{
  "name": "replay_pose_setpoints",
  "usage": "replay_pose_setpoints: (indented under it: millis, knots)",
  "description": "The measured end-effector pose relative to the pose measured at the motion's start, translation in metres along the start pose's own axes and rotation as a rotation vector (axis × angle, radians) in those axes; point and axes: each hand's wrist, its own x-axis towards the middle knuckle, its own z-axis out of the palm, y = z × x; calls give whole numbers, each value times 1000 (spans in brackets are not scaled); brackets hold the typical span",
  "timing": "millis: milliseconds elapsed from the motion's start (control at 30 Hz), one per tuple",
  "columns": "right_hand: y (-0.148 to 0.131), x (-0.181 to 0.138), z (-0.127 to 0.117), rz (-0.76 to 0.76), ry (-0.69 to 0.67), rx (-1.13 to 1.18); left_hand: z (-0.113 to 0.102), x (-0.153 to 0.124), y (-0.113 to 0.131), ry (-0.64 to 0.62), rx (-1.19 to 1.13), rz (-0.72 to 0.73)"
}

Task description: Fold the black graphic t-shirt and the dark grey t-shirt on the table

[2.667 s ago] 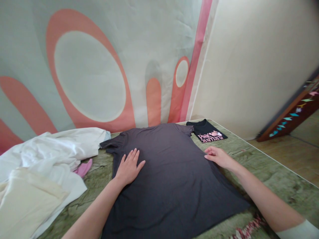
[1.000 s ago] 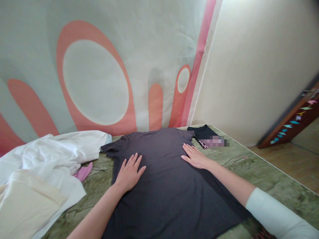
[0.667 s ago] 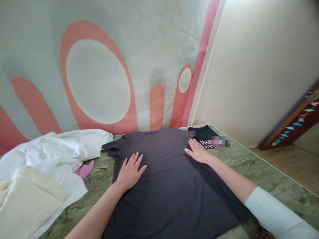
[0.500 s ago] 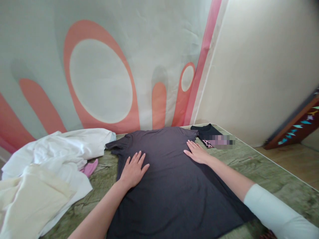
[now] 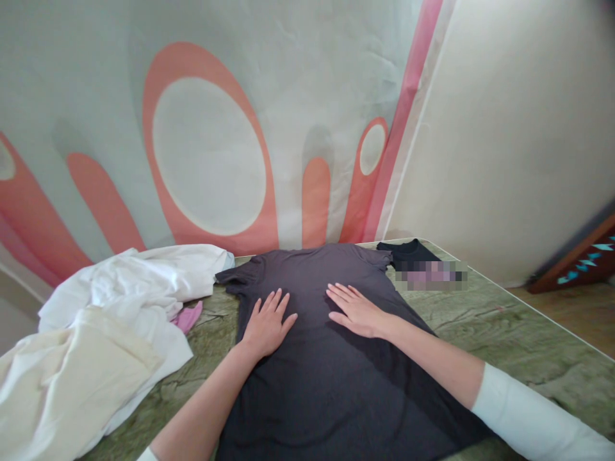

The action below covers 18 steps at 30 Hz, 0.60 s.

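Dark grey T-shirt [image 5: 331, 384] spread flat on the green counter [image 5: 519, 333], hem cut off below, left hand [image 5: 268, 322] and right hand [image 5: 355, 308] open — palms flat on its chest, folded black shirt [image 5: 408, 253] beyond, print blurred, pink cloth [image 5: 188, 317] half hidden under white heap [image 5: 134, 294]

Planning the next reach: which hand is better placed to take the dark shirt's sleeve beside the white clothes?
Probably left. The left hand lies flat on the dark T-shirt, nearer that sleeve; the right hand rests mid-chest, farther off.
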Motion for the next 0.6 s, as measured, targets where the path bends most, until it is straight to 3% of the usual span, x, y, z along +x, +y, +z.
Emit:
replay_pose_setpoints:
  millis: [100, 300, 467, 600]
  knots:
    - [-4, -7, 3, -16, -39, 26, -1, 0, -2, -9, -11, -6]
    - [12, -36, 6, 249, 2, -29, -19, -10, 19, -44, -60, 57]
    - [-18, -59, 4, 56, 3, 5, -34, -25, 57, -103, -139, 264]
    - [-6, -81, 4, 101, -10, -4, -34, -32, 53, -121, -129, 248]
